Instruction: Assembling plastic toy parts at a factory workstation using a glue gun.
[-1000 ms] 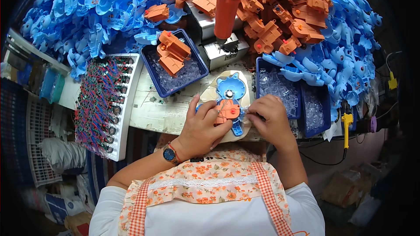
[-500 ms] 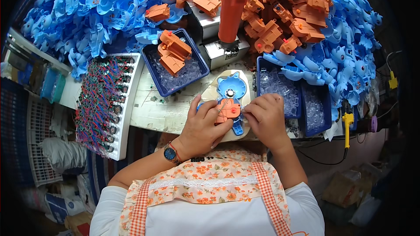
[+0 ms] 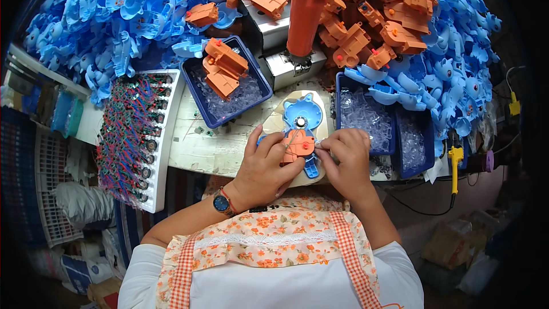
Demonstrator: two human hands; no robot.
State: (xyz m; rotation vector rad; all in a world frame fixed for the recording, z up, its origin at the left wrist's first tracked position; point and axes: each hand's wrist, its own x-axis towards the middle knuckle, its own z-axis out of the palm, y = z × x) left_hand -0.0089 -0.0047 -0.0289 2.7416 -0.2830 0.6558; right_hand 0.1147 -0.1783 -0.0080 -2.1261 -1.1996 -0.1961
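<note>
A blue plastic toy shell [image 3: 309, 112], animal-shaped with a round black and silver part in its head, lies in a pale fixture [image 3: 325, 115] in front of me. In its body sits an orange plastic gearbox [image 3: 294, 146] with a red knob. My left hand [image 3: 266, 163] is curled over the gearbox's left side, its fingers and thumb gripping it. At the gearbox's right edge, my right hand [image 3: 346, 159] pinches something small and pale, too small to name. Thin wires run across the gearbox.
Blue bins [image 3: 265, 92] [image 3: 394, 137] of clear plastic pieces stand at both sides. A white foam tray [image 3: 166, 137] of wired speakers is on the left. Blue shells [image 3: 131, 17] and orange gearboxes [image 3: 394, 34] are heaped behind. An orange tool [image 3: 309, 17] hangs overhead; a yellow-handled tool [image 3: 455, 166] hangs right.
My right hand has shifted very slightly, its fingers still pinched at the gearbox's right edge. My left hand keeps its place on the gearbox.
</note>
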